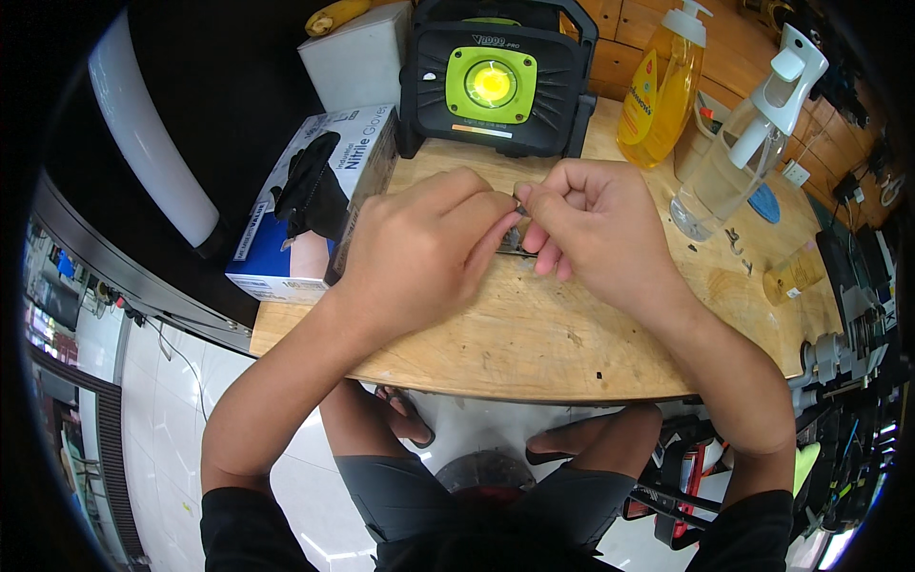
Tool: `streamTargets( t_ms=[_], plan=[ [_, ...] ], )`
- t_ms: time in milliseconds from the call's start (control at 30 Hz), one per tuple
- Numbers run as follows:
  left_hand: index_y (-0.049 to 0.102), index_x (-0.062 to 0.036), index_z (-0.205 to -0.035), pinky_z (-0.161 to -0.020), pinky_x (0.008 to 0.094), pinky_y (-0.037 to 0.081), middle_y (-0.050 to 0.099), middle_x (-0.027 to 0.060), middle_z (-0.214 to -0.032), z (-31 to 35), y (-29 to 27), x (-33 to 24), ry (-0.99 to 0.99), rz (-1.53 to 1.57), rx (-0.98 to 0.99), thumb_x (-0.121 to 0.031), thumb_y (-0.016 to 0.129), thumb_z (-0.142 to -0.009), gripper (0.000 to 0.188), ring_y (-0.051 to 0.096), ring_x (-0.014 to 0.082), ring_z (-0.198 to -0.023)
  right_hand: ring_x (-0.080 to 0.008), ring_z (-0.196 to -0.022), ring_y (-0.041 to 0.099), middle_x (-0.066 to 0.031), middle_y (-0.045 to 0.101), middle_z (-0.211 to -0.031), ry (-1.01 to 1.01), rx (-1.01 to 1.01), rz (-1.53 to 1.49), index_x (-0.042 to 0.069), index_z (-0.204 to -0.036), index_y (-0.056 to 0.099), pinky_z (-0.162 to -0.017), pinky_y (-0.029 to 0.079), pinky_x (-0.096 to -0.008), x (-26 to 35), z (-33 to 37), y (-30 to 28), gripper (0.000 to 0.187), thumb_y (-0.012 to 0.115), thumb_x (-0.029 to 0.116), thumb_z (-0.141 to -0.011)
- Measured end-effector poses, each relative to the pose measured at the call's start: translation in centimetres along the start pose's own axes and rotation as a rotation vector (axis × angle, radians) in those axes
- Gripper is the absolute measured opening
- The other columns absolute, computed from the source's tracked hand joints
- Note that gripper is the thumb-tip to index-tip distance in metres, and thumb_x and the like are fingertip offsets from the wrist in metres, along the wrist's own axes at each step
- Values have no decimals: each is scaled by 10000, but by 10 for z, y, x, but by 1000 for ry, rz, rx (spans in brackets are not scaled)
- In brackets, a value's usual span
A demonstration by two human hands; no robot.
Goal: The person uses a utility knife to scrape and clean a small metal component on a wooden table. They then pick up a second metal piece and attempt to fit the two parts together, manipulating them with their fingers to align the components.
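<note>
Both hands meet above the middle of the wooden table (pixel 477 348), fingertips close together. My left hand (pixel 424 238) is closed in a pinch, its back turned up. My right hand (pixel 600 224) is also pinched, with its lower fingers curled. Between the fingertips sits a small dark piece (pixel 520 208), too small and covered to name. Just below it, partly hidden behind the fingers, shows a dark, metallic-looking part (pixel 516 238). Whether that part lies on the table or is held, I cannot tell.
A lit work lamp (pixel 493 86) stands behind the hands. At left is a glove box (pixel 319 191) with black gloves poking out. Back right hold a yellow soap bottle (pixel 664 91) and a clear spray bottle (pixel 739 157). Small metal bits (pixel 734 240) and a small jar (pixel 793 275) lie further right.
</note>
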State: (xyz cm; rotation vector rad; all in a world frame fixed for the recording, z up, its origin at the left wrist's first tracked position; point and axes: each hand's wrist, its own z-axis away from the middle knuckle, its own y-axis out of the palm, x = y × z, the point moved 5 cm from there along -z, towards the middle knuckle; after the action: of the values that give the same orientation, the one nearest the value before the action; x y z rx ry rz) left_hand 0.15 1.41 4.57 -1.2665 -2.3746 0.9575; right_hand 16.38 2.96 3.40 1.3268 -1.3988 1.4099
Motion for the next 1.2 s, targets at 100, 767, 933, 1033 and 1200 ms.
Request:
streamTargets(
  t_ms=[100,767,933,1033,1200],
  plan=[
    [729,-28,-963,-595,331,546,679,86,-860,2,1,-6,79,-64,-45,-12,783,-799,174,690,257,-699,-113,-530,637,-80,677,-689,64,3,-24,-21,-824,654,-452,490,-254,3,1,-1,265,653,176,-1003],
    [554,-45,-1053,-623,446,518,543,139,-1007,1,12,0,-86,43,133,-39,658,-900,186,626,361,-818,-122,-509,628,-79,665,-678,114,57,-17,-17,-821,630,-457,505,-266,2,2,-1,248,630,169,-984],
    [534,-46,-1065,-620,456,512,529,148,-1014,0,14,2,-112,42,143,-27,648,-903,199,619,372,-819,-124,-507,630,-81,666,-678,123,50,-17,-18,-807,630,-457,509,-267,3,2,-2,257,631,171,-981],
    [530,-40,-1062,-619,457,512,532,152,-1014,0,15,2,-121,47,129,-14,643,-899,200,619,376,-819,-126,-508,633,-87,669,-685,118,43,-17,-23,-808,631,-457,514,-269,2,2,-3,258,635,172,-978],
    [522,-9,-1058,-695,530,512,537,190,-1049,-1,8,11,-201,42,53,-78,604,-936,162,626,436,-797,-92,-479,602,-46,655,-660,121,2,-41,23,-802,624,-446,476,-225,1,0,-5,277,669,211,-1000]
  ],
)
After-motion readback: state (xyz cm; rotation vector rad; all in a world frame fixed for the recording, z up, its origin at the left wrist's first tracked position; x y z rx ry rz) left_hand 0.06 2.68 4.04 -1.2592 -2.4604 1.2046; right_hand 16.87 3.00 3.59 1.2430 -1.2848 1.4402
